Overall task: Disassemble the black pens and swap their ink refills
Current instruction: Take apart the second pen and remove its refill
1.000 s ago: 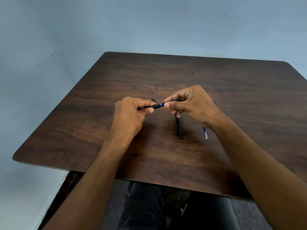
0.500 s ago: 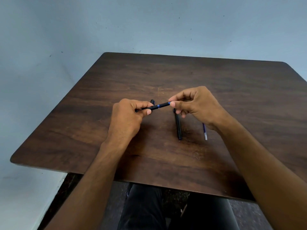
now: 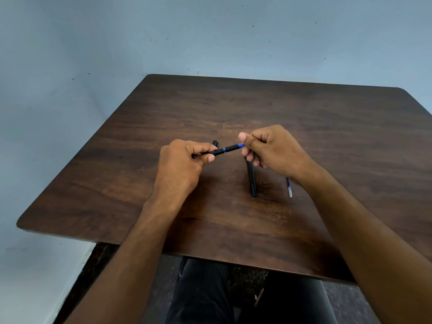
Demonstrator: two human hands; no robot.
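Observation:
I hold a black pen (image 3: 222, 150) with blue bands level above the dark wooden table (image 3: 339, 127). My left hand (image 3: 181, 168) grips its barrel. My right hand (image 3: 271, 149) pinches its blue tip end between thumb and fingers. A second black pen barrel (image 3: 252, 181) lies on the table below my right hand, pointing toward me. A loose blue refill (image 3: 289, 187) with a silver tip lies to its right, partly hidden by my right wrist. A small black piece (image 3: 215, 143) lies just behind my left hand.
The table's near edge (image 3: 210, 258) runs above my dark-trousered legs. A pale blue wall stands behind and to the left of the table.
My right hand has slid a little to the right along the pen, so more of the blue-banded front section shows between my hands. The parts on the table have not moved.

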